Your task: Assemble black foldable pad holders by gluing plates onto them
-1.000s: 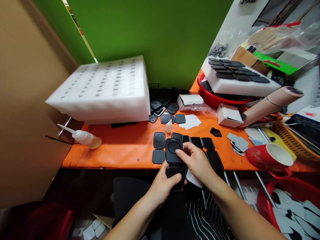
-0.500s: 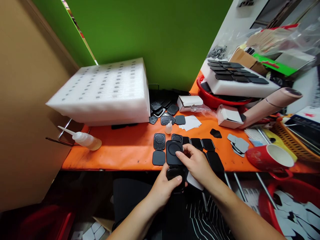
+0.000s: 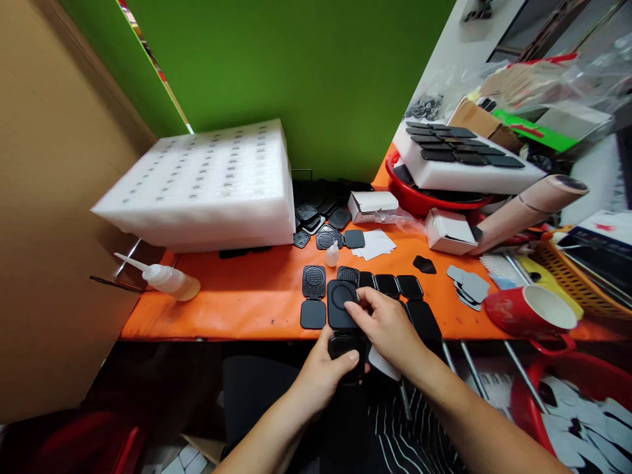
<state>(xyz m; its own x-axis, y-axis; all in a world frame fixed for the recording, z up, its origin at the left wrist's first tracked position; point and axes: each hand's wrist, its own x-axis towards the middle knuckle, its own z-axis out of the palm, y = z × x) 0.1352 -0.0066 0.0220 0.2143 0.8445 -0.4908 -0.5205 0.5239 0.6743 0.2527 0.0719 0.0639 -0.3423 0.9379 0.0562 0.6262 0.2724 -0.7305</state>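
A black folding wireless charger [image 3: 343, 296], two hinged panels with a ring mark on the upper one, is held just past the table's front edge. My left hand [image 3: 323, 368] grips its lower panel, thumb on top and fingers mostly hidden underneath. My right hand [image 3: 382, 322] pinches the right edge of the upper panel between thumb and fingers. Below my right palm shows a pale-faced flat piece [image 3: 384, 364]; whether that hand holds it I cannot tell. Left of the charger lies an unfolded hinged unit [image 3: 313, 282] with a ridged round inside.
Behind stand a small dropper bottle [image 3: 332, 255] and a black parts pile [image 3: 316, 214]. A white foam block [image 3: 222, 191] and a squeeze bottle [image 3: 172, 282] are at left. A red mug [image 3: 523, 309], pale cut sheets [image 3: 468, 286] and a red basin [image 3: 419, 197] occupy the right.
The view has shifted slightly. Both hands keep nearly the same hold on the charger, and its upper panel appears tilted a little more.
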